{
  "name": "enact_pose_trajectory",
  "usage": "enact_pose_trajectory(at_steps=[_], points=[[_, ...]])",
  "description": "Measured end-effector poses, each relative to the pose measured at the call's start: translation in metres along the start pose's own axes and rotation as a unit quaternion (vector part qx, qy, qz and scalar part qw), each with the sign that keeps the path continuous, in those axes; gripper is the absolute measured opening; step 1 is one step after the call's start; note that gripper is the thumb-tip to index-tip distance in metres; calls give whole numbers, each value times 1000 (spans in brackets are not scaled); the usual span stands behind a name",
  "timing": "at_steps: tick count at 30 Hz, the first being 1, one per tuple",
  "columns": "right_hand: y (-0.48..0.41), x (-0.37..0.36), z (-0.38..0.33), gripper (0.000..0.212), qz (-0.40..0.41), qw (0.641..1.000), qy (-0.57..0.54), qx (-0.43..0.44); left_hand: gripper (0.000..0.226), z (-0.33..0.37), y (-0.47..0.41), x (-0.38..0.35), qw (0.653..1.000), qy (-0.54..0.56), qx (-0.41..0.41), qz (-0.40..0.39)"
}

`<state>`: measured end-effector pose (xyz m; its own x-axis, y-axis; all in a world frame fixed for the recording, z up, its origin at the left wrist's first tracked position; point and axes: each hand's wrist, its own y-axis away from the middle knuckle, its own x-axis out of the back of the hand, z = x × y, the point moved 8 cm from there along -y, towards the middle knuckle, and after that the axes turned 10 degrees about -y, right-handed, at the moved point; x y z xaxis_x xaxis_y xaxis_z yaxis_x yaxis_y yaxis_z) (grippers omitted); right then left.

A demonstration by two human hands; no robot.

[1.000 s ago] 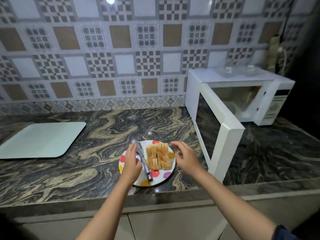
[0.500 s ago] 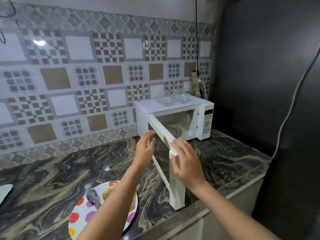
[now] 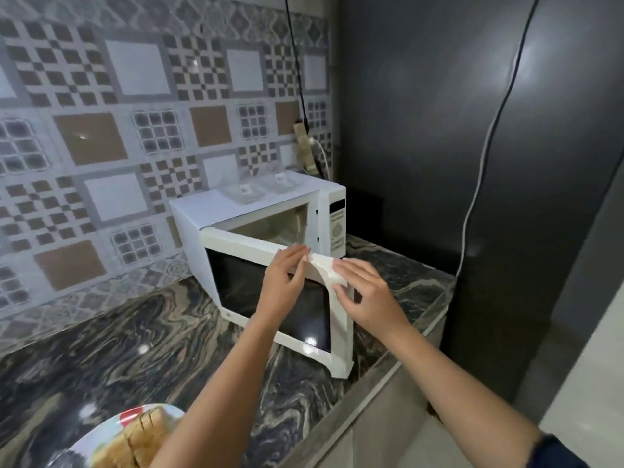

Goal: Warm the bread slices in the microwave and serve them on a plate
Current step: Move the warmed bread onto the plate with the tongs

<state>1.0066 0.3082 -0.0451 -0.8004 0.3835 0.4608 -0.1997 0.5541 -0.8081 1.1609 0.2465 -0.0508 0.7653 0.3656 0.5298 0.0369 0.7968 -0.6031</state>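
Both arms are stretched forward from the lower edge of the view to the microwave [image 3: 209, 214], which is set on the marble counter [image 3: 101, 349] against the tiled wall. Its door [image 3: 236, 246] is swung partly open, hinged at the left, and the cavity is seen behind it. The left hand [image 3: 283, 278] is raised in front of the door glass, palm turned away. Its fingers [image 3: 297, 255] are held nearly straight and close together, the tips laid on the door's top edge near the free corner. The right hand [image 3: 371, 298] is placed just beside it at that corner, its fingers [image 3: 347, 268] spread and only slightly bent, the tips rested on the white frame. Nothing is gripped by either hand. A dark sleeve [image 3: 557, 454] is seen at the right elbow. The bread [image 3: 145, 434] is left on the dotted plate [image 3: 111, 423] on the counter at the lower left, well apart from the microwave and partly hidden by the left forearm. Two clear dishes [image 3: 243, 192] are set on top of the microwave.
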Motion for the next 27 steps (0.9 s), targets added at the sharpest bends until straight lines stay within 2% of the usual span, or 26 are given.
enact_pose_trajectory(at_steps=[4, 9, 16, 20, 24, 27], points=[[-24, 2, 58, 38, -10, 999, 3, -46, 33, 0, -29, -32, 998, -68, -6, 13], [-56, -6, 128, 45, -26, 994, -50, -90, 33, -7, -65, -68, 986, -157, 11, 61], [-102, -26, 201, 47, -43, 985, -149, -77, 31, -22, -111, -98, 956, -254, 41, 138], [-128, -49, 238, 47, -57, 975, -196, -90, 32, -33, -138, -109, 930, -334, 25, 152], [-158, -73, 268, 46, -56, 972, -213, -84, 33, -55, -166, -122, 906, -391, 31, 156], [-177, -90, 280, 43, -54, 980, -185, -51, 36, -75, -182, -129, 895, -416, 23, 160]])
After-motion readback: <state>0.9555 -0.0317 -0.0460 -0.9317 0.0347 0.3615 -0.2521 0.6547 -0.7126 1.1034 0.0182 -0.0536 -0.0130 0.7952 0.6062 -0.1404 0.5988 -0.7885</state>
